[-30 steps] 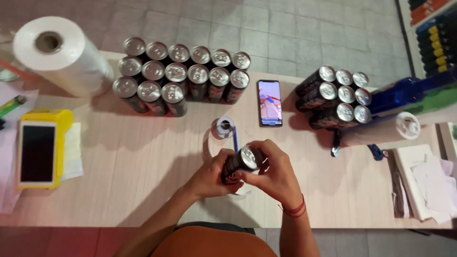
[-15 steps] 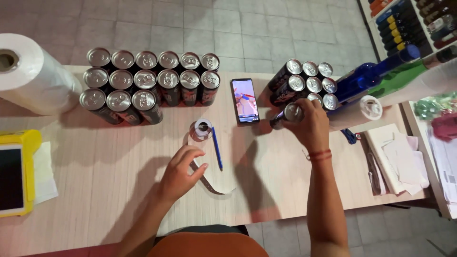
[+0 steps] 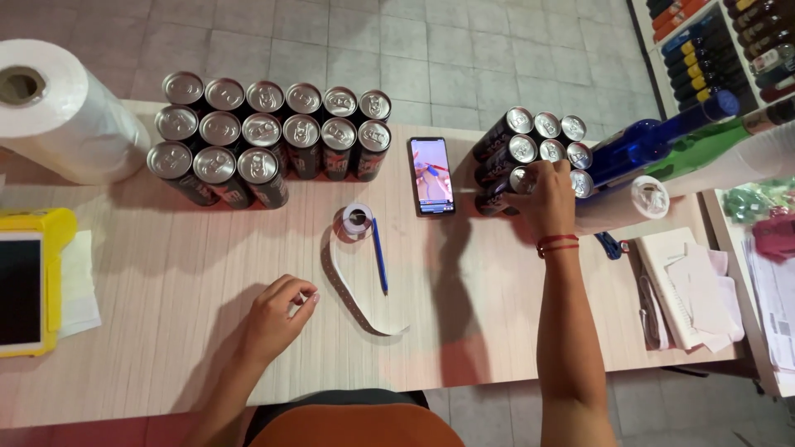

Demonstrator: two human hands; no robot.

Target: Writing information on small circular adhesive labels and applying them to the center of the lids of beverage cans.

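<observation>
Your right arm stretches up the right of the frame, and your right hand (image 3: 546, 199) wraps its fingers around a can (image 3: 520, 180) at the near edge of the small can cluster (image 3: 542, 145), right of centre. Your left hand (image 3: 276, 314) rests low at centre-left, fingers loosely curled, holding nothing, near the label strip (image 3: 352, 294). A blue pen (image 3: 379, 255) and a phone (image 3: 431, 175) lie between the two can groups on the pale wooden table (image 3: 166, 273); grey floor tiles run above.
</observation>
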